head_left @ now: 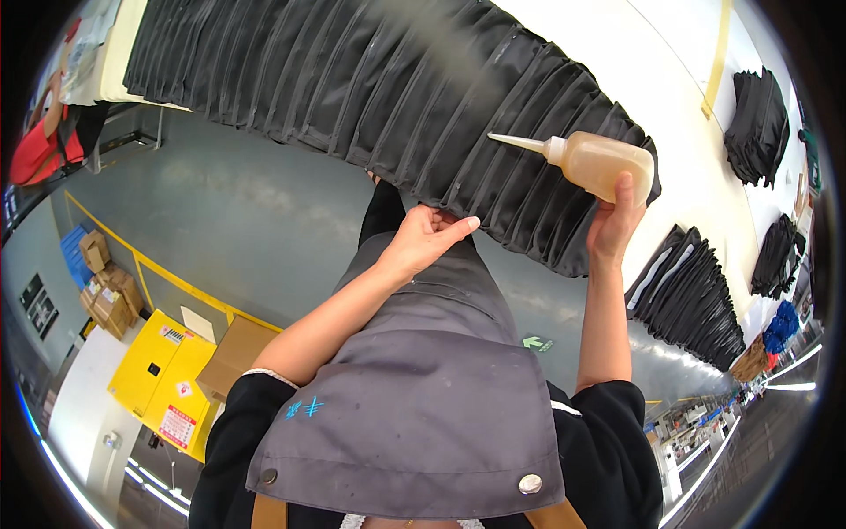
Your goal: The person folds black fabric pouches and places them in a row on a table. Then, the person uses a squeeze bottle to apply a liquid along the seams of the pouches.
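Note:
A long row of overlapping black fabric pieces (352,93) covers the table in front of me. My right hand (617,225) grips a translucent squeeze bottle (592,164) of yellowish liquid by its base. The bottle lies nearly level over the right end of the row, its thin white nozzle pointing left. At the row's near edge, my left hand (430,236) is closed with thumb and fingers together against the fabric. Whether it pinches an edge of a black piece is hard to see, as the fingertips are partly hidden.
Another fanned stack of black pieces (687,295) lies on the cream tabletop (679,115) to the right, with a further black bundle (756,128) beyond. A yellow cabinet (163,379) and cardboard boxes (110,300) stand at left. A person in red (40,150) is at far left.

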{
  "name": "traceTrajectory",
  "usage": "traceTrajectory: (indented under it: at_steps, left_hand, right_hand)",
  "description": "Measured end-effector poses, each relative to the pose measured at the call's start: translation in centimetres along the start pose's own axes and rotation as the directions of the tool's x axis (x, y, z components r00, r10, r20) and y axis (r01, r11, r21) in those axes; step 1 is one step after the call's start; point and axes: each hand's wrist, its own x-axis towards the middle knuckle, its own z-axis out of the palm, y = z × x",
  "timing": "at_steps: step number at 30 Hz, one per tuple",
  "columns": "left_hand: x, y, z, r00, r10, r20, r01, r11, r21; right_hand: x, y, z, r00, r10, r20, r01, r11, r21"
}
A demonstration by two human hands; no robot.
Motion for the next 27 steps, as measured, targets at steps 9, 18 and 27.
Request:
traceTrajectory:
  at_steps: [9,18,27]
  left_hand:
    - [0.4,-0.4,-0.2,1.0,-0.009,0.012,0.009,1.0,0.007]
    - [0.4,-0.3,0.2,0.999,0.002,-0.033,-0.001,1.0,0.017]
    - [0.2,-0.1,0.4,0.998,0.004,-0.058,-0.002,0.999,0.035]
  right_hand:
    - [-1.8,0.2,-0.5,0.978,0.076,0.192,-0.054,0.992,-0.116]
    - [3.8,-1.9,-2.4,0.97,0.131,-0.205,-0.045,0.925,0.376]
    - [5.8,-1.1,-1.4,0.971,-0.055,-0.232,0.102,0.975,0.198]
